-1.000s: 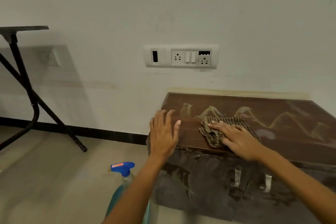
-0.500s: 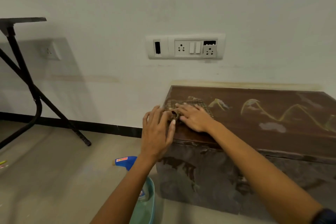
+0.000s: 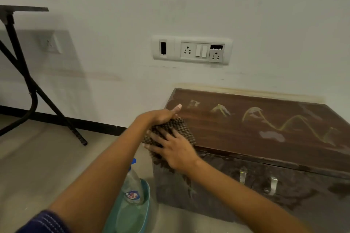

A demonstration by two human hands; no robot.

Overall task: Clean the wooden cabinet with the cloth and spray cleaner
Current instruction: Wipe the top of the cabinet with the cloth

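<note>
At cabinet (image 3: 246, 128) corner, cloth (image 3: 180, 126) under right grip (image 3: 176, 151)

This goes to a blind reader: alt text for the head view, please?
The left hand grips a checked cloth at the left corner of a wooden cabinet while the right hand presses it. A spray bottle stands in a green tub below.

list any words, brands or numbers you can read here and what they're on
Nothing reads clearly.
Spray bottle label: white lettering on a blue and red logo, too blurred to read.
Switch panel: no text visible.
Cabinet top: yellowish zigzag streaks, not writing.
</note>
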